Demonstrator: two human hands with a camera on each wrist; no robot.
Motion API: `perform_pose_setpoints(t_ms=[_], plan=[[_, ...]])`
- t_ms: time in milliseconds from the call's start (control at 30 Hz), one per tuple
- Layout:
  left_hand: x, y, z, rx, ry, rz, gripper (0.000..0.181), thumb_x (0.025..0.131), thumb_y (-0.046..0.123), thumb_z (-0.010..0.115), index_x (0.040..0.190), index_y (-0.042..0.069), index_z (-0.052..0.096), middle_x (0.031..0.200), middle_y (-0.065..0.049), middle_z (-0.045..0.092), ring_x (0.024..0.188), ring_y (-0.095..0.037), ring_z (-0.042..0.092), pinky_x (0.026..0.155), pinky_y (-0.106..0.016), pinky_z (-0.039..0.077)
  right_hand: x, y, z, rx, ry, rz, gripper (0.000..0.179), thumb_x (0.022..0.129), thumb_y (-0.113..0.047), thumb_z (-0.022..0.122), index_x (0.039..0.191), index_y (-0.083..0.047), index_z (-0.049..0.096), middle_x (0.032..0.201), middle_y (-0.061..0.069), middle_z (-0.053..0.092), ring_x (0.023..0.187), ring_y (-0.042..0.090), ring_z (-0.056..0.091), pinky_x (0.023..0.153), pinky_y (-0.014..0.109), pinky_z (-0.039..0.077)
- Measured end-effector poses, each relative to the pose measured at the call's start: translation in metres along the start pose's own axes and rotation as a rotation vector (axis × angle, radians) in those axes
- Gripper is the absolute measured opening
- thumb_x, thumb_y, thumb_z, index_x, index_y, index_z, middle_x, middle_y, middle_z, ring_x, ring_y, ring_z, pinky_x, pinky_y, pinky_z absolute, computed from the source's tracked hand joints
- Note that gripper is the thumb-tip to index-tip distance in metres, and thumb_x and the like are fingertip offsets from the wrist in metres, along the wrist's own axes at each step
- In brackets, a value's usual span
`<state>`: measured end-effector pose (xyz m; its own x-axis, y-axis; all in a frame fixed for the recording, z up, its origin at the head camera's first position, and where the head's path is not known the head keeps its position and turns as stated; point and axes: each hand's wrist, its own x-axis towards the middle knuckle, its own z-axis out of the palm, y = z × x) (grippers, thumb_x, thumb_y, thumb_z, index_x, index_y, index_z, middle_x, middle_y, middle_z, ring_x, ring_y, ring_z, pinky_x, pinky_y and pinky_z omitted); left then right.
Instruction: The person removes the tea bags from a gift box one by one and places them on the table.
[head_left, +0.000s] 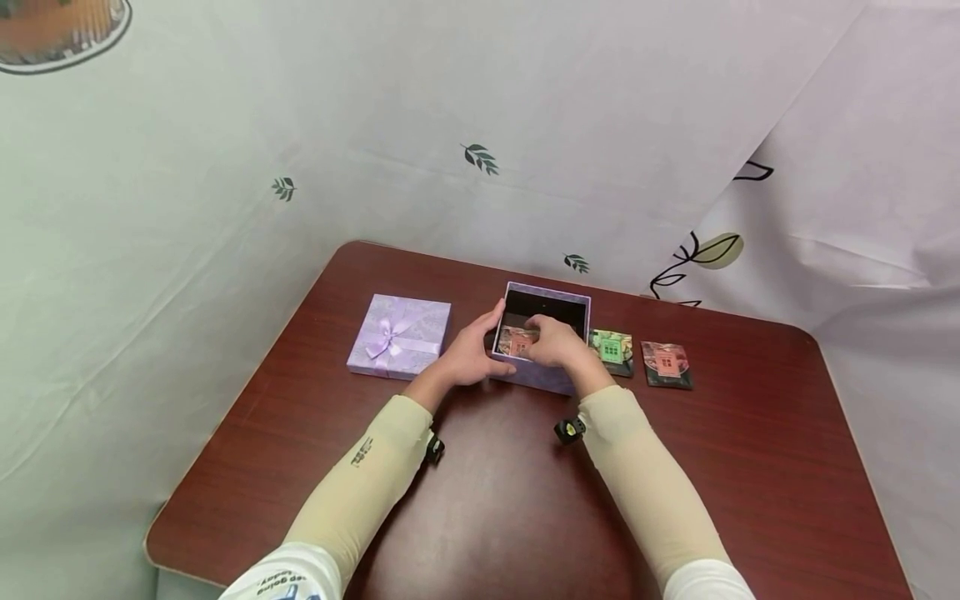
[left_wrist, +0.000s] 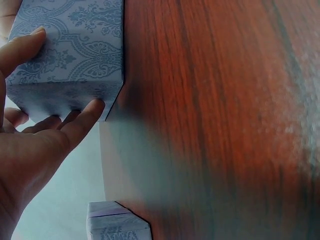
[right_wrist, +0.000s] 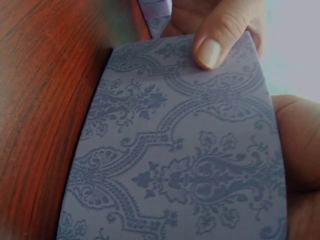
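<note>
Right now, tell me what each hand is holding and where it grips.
The left hand grips the open lilac gift box at its left wall. The right hand reaches over the near wall and pinches a pink house card inside.

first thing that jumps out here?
The open lilac patterned box mid-table, with both hands on it: the left hand holds its left side, the right hand reaches inside onto a pink picture card. The ribboned lilac lid lies left; two more cards lie right.
</note>
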<state>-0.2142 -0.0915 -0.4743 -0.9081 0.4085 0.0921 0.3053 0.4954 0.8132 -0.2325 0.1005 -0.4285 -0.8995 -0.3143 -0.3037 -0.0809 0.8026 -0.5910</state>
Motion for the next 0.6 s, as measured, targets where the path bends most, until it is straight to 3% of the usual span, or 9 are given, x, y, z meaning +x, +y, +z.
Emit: perform_pose_setpoints(t_ms=[167,400,600], plan=[[0.0006,-0.0006,0.0002,-0.002,0.0,0.005,0.115,0.073,0.016,0.091,0.161,0.012,0.017,0.163,-0.009,0.022,0.145,-0.022,0.026,0.115,-0.033,0.023,-0.0018,-0.001,0.0004,0.041,0.032,-0.001,0.057,0.088,-0.015,0.074,0.139,-0.001,0.054,0.124,0.019,0.063,0.1,0.031,0.062,0.078,0.042,0.053],[0.0006,-0.0017,0.0006,-0.023,0.004,0.015,0.114,0.073,0.014,0.092,0.161,0.009,0.019,0.162,-0.01,0.024,0.144,-0.023,0.028,0.114,-0.034,0.025,-0.002,-0.0024,-0.0008,0.071,0.073,-0.007,0.064,0.085,-0.013,0.077,0.142,-0.004,0.052,0.12,0.018,0.063,0.09,0.03,0.058,0.071,0.04,0.048],[-0.0004,-0.0016,-0.0008,-0.028,-0.002,0.007,0.115,0.072,0.015,0.092,0.161,0.012,0.018,0.161,-0.01,0.025,0.144,-0.024,0.028,0.114,-0.037,0.026,0.0003,-0.0059,-0.0003,0.086,0.1,0.001,0.067,0.082,-0.018,0.082,0.141,-0.007,0.054,0.119,0.015,0.062,0.098,0.032,0.058,0.08,0.046,0.049]])
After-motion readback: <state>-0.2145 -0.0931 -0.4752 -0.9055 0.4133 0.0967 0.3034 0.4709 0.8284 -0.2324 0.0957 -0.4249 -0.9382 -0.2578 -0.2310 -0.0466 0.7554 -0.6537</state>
